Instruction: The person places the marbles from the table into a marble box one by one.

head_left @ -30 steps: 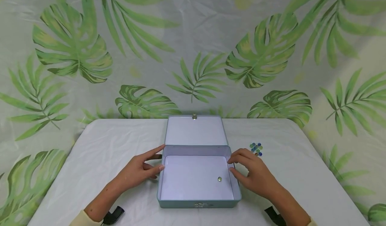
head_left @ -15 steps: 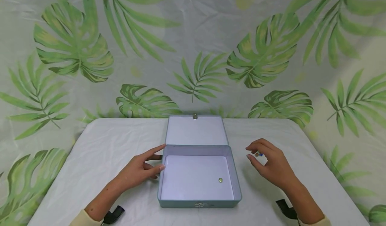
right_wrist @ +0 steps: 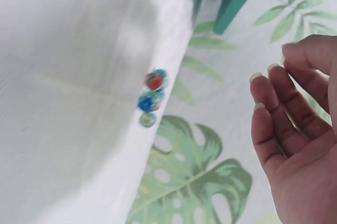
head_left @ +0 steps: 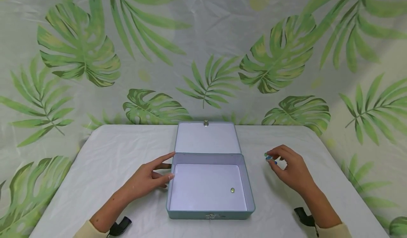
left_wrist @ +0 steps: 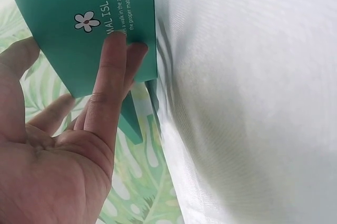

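Note:
A teal tin box (head_left: 210, 215) stands with its lid (head_left: 206, 137) raised at the back, and one yellow-green marble (head_left: 232, 190) lies on its white floor. My left hand (head_left: 143, 179) rests against the box's left side, the fingers fairly straight. The left wrist view has that hand (left_wrist: 79, 140) touching the printed teal wall (left_wrist: 89, 3). Over a small cluster of coloured marbles (head_left: 269, 158) to the right of the box hovers my right hand (head_left: 290, 167), which partly covers them. In the right wrist view, the marbles (right_wrist: 150, 100) sit apart from the loosely bent fingers of that hand (right_wrist: 300, 129).
White cloth (head_left: 133, 142) covers the table. A leaf-patterned sheet (head_left: 216, 36) hangs behind it. Black camera mounts (head_left: 120, 226) are strapped at both wrists. A metal latch (head_left: 210, 216) is on the box's front.
My right hand has moved from the box's right rim out to the marbles on the right. The left hand has stayed at the box. The marble inside has shifted very slightly.

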`<state>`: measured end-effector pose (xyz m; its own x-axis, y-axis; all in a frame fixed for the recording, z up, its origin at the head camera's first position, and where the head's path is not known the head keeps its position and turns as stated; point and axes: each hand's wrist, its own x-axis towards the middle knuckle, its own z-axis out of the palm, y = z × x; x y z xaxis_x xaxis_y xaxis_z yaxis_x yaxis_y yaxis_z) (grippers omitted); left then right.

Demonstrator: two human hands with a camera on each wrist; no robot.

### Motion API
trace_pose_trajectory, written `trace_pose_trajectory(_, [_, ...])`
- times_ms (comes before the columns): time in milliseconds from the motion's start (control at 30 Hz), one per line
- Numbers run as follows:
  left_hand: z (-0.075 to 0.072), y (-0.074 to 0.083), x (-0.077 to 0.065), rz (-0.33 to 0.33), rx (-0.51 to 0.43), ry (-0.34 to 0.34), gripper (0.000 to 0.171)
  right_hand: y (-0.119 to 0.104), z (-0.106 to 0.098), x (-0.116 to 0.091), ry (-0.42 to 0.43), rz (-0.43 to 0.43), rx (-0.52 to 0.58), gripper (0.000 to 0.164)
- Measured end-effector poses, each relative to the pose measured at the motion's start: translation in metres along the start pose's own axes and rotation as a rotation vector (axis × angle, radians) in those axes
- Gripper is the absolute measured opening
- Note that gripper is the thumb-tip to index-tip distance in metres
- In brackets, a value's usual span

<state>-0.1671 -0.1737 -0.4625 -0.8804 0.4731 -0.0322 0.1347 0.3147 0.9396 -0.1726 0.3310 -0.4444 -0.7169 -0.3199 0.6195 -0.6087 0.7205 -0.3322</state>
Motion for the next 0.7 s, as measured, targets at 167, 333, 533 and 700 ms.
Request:
trace_pose_trajectory(167, [0.000,0.000,0.000,0.002,-0.005,0.001,0.076,0.013,0.002,-0.006,-0.015,0.047,-0.041,0.036])
trace_pose_trajectory(333, [0.000,0.000,0.000,0.000,-0.014,0.003,0.075,0.024,0.004,-0.012,-0.036,0.086,-0.077,0.033])
trace_pose_trajectory(533, [0.000,0.001,-0.001,-0.012,-0.030,0.004,0.075,0.036,0.004,-0.019,-0.063,0.146,-0.101,0.028])
trace_pose_trajectory(700, [0.002,0.001,-0.001,-0.013,-0.033,0.013,0.074,0.041,0.002,-0.022,-0.105,0.201,-0.111,0.026])
